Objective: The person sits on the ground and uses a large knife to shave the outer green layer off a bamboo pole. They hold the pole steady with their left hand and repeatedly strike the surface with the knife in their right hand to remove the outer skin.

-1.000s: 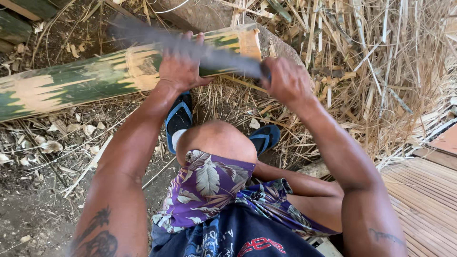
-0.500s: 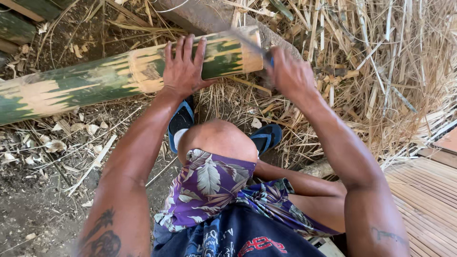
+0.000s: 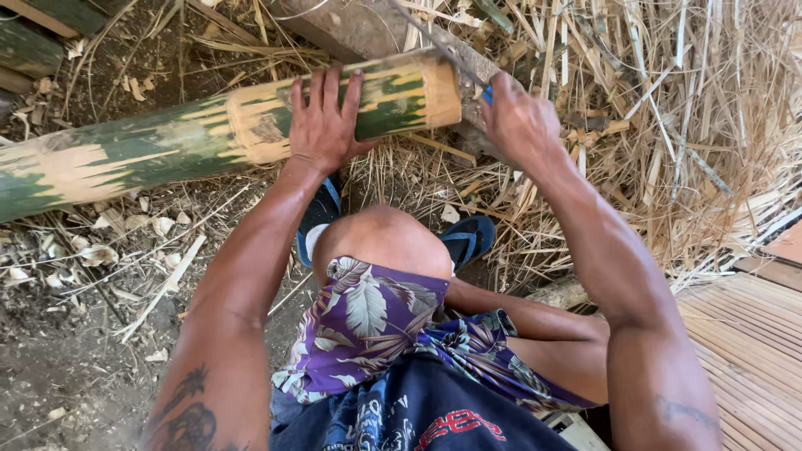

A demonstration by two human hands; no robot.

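Knees and patterned purple shorts (image 3: pixel 368 334) fill the nearest part of the view, with blue sandals (image 3: pixel 468 238) on the dirt just beyond them. Past the knees the left hand (image 3: pixel 324 125) lies flat on the green bamboo pole (image 3: pixel 167 146), fingers spread over its scraped yellow patch; half a second ago it sat the same way, and a second ago it was curled lower on the pole under the blade. The right hand (image 3: pixel 520 124) has its grip closed around the handle of a long knife (image 3: pixel 439 42), just beside the pole's cut end. The blade now slants up and away toward the top edge, lifted off the pole, whereas a second ago it lay across the pole between both hands.

The pole runs from the left edge, where it rests on bare dirt strewn with pale shavings (image 3: pixel 92 250), to its cut end near the middle top, resting on a grey log (image 3: pixel 351 25). Open ground lies to the left. To the right a thick heap of dry straw and split strips (image 3: pixel 668 125) crowds the knife hand, and a slatted bamboo floor (image 3: pixel 752 342) borders the lower right corner.
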